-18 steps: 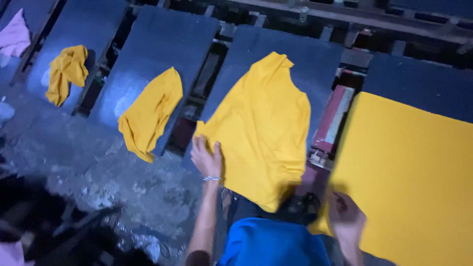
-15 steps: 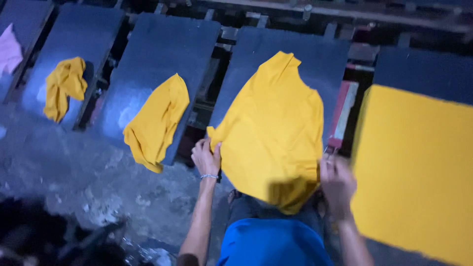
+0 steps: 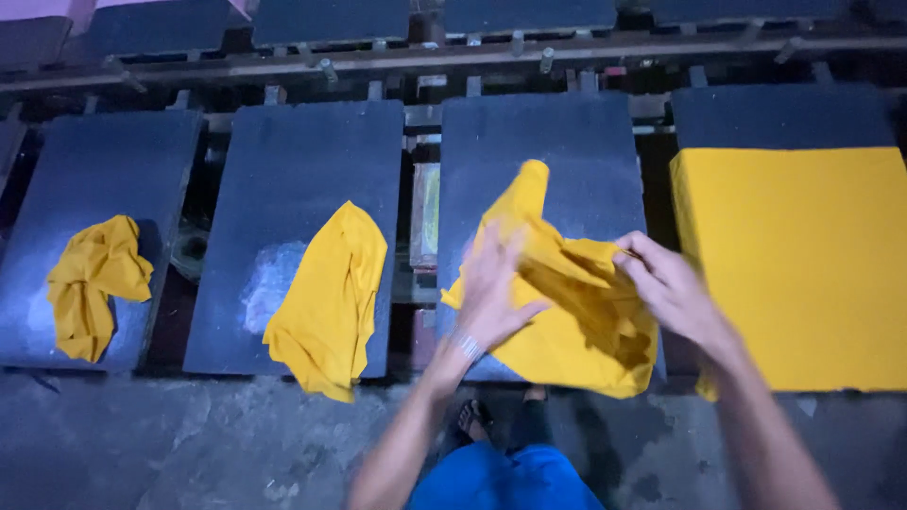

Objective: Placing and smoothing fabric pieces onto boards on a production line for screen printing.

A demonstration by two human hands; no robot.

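Observation:
A yellow garment (image 3: 557, 316) lies rumpled on a dark flat board (image 3: 557, 142) in front of me. My left hand (image 3: 491, 288) rests flat on its left part, fingers spread, with a bracelet at the wrist. My right hand (image 3: 666, 283) pinches a fold of the same garment at its upper right edge and lifts it. The garment's lower edge hangs over the board's near end.
To the right, a yellow cloth (image 3: 794, 264) lies smooth over another board. To the left, a folded yellow garment (image 3: 331, 297) and a bunched one (image 3: 94, 283) sit on two more boards. Metal rails (image 3: 453, 61) run behind. Grey floor (image 3: 170, 444) lies below.
The view has swung to face the boards squarely. Both hands moved onto the middle garment; it was spread flat and is now bunched, with my right hand gripping a fold.

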